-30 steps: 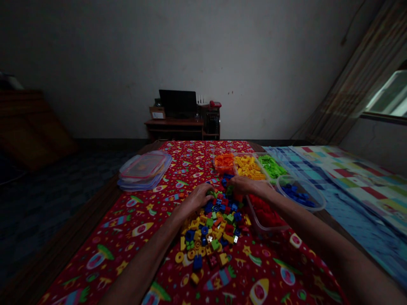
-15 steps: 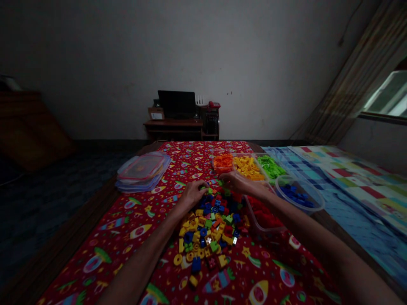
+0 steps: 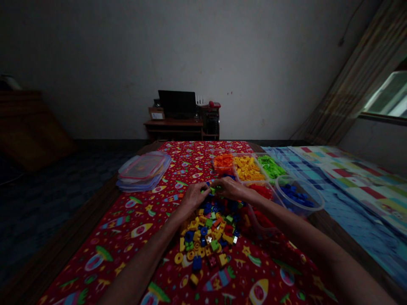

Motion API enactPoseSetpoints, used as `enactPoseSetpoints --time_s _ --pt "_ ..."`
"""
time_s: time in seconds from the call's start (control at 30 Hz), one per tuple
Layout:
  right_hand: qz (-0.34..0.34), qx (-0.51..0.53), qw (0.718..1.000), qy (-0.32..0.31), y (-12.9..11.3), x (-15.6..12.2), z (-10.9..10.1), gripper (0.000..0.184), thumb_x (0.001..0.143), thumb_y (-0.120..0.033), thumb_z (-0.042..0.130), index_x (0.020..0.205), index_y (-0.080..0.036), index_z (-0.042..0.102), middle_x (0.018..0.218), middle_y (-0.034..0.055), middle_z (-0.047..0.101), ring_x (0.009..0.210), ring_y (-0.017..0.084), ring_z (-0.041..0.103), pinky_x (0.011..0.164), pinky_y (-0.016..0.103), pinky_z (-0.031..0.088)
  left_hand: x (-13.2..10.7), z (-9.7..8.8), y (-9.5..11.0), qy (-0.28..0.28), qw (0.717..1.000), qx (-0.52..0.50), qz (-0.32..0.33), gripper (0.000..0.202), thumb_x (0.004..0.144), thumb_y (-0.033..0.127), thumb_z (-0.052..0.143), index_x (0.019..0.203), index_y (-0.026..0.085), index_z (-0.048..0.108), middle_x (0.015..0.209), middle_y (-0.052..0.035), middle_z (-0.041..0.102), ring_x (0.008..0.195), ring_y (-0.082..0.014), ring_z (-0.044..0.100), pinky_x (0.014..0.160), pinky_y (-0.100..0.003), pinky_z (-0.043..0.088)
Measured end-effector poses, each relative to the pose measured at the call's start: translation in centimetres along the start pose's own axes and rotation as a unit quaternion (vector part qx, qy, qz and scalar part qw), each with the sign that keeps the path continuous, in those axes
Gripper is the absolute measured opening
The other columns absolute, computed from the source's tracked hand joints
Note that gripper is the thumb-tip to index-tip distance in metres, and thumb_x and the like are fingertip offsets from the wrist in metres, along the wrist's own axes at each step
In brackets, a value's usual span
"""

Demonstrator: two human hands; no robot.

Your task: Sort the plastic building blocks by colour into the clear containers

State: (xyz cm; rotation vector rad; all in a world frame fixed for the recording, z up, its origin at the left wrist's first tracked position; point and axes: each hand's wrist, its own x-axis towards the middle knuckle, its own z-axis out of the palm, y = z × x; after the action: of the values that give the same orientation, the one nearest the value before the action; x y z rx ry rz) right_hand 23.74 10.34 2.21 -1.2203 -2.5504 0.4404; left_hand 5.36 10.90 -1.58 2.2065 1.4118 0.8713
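Observation:
A heap of small mixed-colour plastic bricks (image 3: pixel 210 233) lies on the red patterned cloth (image 3: pixel 133 220). My left hand (image 3: pixel 193 197) and my right hand (image 3: pixel 230 188) meet at the far edge of the heap. Their fingertips pinch together on a small green brick (image 3: pixel 212 190) between them. Both hands are closed in a pinch. Behind them stand clear tubs of sorted bricks: orange (image 3: pixel 223 162), yellow (image 3: pixel 248 167), green (image 3: pixel 271 166), red (image 3: pixel 262 192) and a round one with blue (image 3: pixel 297 195).
A stack of clear lids (image 3: pixel 143 170) lies at the left of the cloth. A patchwork cloth (image 3: pixel 349 182) covers the surface to the right. A desk with a dark screen (image 3: pixel 181 114) stands by the far wall. The table's wooden edge (image 3: pixel 73 233) runs along the left.
Both hands have drawn together from apart over the heap. They now meet, pinching a green brick between their fingertips.

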Motion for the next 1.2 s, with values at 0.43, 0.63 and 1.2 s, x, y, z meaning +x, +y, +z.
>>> enactPoseSetpoints --time_s 0.43,0.63,1.2 --pt "-0.02 -0.01 1.0 0.016 0.8 -1.1 -1.8 0.023 0.076 -0.009 0.058 0.095 -0.013 0.071 0.084 0.0065 0.07 0.073 0.014 0.06 0.067 0.021 0.041 0.0 -0.3 -1.2 -0.043 0.999 -0.003 0.02 0.017 0.078 0.03 0.055 0.074 0.021 0.069 0.076 -0.0004 0.073 0.069 -0.0164 0.064 0.067 -0.024 0.047" --pt "0.03 -0.03 0.999 0.003 1.5 -1.6 -4.5 0.027 0.072 -0.006 0.059 0.094 -0.013 0.073 0.08 0.0043 0.071 0.068 0.012 0.059 0.061 0.02 0.039 -0.1 -0.2 -1.6 -0.046 0.998 0.001 0.051 0.021 0.081 0.027 0.05 0.084 0.021 0.07 0.087 -0.0031 0.073 0.08 -0.0189 0.066 0.074 -0.027 0.048" --pt "0.318 -0.205 0.907 0.188 16.6 -4.5 -15.5 0.028 0.077 -0.016 0.061 0.102 -0.01 0.071 0.086 0.0123 0.073 0.081 0.023 0.069 0.074 0.031 0.052 -0.3 -1.0 -1.5 -0.053 0.997 0.031 0.055 0.025 0.083 0.026 0.047 0.087 0.02 0.071 0.091 -0.0043 0.073 0.085 -0.0196 0.067 0.079 -0.027 0.049"
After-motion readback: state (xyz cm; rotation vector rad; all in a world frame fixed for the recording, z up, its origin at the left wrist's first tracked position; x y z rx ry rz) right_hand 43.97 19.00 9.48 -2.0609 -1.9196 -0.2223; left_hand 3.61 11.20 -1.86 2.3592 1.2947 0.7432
